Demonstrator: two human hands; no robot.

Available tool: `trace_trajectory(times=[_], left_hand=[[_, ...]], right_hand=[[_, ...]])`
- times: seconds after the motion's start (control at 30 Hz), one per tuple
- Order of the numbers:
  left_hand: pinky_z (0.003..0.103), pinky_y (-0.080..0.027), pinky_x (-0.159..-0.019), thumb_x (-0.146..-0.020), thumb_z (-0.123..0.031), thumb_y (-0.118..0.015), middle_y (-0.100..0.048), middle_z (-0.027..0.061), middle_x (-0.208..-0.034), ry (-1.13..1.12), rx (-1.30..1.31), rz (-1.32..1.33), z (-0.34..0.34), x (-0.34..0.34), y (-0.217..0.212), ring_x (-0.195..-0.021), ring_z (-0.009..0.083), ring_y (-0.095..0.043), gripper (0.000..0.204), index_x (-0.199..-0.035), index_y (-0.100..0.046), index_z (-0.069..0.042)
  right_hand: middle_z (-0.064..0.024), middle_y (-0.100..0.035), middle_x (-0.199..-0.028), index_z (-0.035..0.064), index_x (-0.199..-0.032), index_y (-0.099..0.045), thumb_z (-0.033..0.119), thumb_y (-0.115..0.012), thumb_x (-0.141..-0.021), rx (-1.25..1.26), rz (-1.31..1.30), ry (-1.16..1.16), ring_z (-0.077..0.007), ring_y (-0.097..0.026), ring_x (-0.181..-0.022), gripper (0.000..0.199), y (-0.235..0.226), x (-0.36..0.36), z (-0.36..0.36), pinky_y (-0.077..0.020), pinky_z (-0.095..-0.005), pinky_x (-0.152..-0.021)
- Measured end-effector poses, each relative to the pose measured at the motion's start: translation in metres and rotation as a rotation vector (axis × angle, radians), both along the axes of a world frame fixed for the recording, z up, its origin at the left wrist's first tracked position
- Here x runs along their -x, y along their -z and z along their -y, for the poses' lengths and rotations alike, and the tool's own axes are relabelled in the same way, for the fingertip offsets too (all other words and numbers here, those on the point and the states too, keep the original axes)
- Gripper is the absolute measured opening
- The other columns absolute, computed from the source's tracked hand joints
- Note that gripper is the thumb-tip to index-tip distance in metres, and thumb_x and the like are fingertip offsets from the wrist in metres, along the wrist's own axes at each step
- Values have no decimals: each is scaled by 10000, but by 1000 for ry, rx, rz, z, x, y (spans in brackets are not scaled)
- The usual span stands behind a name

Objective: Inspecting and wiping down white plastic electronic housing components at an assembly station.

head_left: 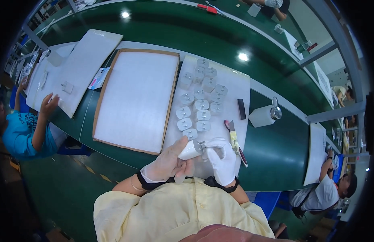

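Note:
My left hand [170, 160], in a thin pale glove, grips a small glossy white block [191, 149] with rounded edges. Metal parts [201, 146] stick out of the block's right end. My right hand [221, 159], in a white glove, has its fingers closed at those metal parts; whatever else they may pinch is hidden. Just beyond my hands, several frosted whitish blocks [203, 115] with small metal pieces on top stand in loose rows on a white padded board [231, 105].
Right of the blocks lie a black bar [241, 109], a yellow-handled brush [233, 137] and a red-and-black tool [244, 158]. A white pump bottle [261, 116] stands on the green table. A shallow white-lined tray [134, 101] lies left. Co-workers sit at both sides.

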State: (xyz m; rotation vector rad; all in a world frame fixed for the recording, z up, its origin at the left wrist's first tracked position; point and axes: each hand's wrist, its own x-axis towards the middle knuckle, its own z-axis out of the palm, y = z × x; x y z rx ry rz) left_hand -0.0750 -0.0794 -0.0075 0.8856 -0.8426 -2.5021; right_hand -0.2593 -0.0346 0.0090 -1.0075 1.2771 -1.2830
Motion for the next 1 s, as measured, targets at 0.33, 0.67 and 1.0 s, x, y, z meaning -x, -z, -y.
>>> trace_trajectory(times=[0.33, 0.67, 1.0], left_hand=[[197, -314, -396, -972, -639, -304, -522, 9, -555, 30, -32, 72, 2, 5, -12, -411, 61, -419, 663, -957, -604, -48], [204, -392, -724, -979, -416, -530, -535, 16, -962, -224, 533, 153, -8, 6, -16, -854, 69, -478, 466, -1244, -454, -40], [227, -403, -827, -937, -220, -645, -512, 9, -1046, -264, 476, 23, -8, 5, -15, -946, 77, -462, 467, -1296, -405, -41]], right_hand=[[-67, -576, -913, 6, -966, -607, 0, -636, -844, 221, -420, -27, -140, -572, -813, 125, 8, 4, 2, -457, -251, -701], [-79, -526, -1075, -19, -1121, -587, 25, -512, -951, -12, 60, -85, -131, -594, -869, 191, 0, 2, -3, -490, -242, -694], [-74, -580, -1046, 9, -1116, -600, 3, -573, -904, 140, -431, -90, -131, -603, -938, 214, 8, 3, 1, -516, -256, -734]])
